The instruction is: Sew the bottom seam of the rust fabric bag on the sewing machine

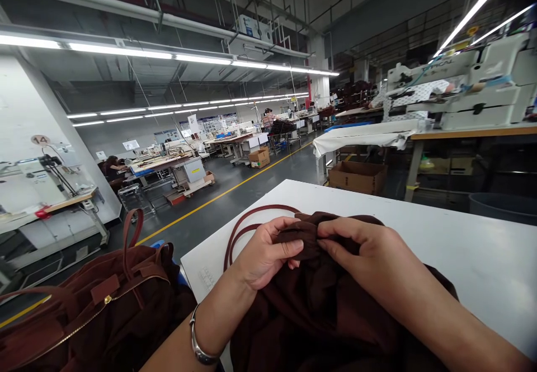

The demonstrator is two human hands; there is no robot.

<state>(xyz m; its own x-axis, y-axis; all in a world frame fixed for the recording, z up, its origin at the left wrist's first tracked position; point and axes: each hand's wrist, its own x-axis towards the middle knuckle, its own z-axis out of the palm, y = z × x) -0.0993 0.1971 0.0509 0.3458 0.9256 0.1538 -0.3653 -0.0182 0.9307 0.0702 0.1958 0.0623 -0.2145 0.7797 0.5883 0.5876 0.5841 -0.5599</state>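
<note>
A dark brown fabric bag (310, 316) lies bunched up at the near side of a white table (482, 254). Its thin reddish-brown strap handles (243, 215) loop out over the tabletop to the left. My left hand (264, 252) pinches a gathered fold of the bag's cloth between thumb and fingers. Close beside it, my right hand (361, 243) grips the same fold with thumb and forefinger. Both hands are raised above the rest of the bag, almost touching each other. Whatever lies inside the fold is hidden.
At the lower left sit more brown bags (104, 310) with handles and a gold zip. A sewing machine (474, 81) stands on a bench at the right, near a cardboard box (356, 176). Beyond a yellow floor line (226, 189) are workstations and a seated person (112, 168).
</note>
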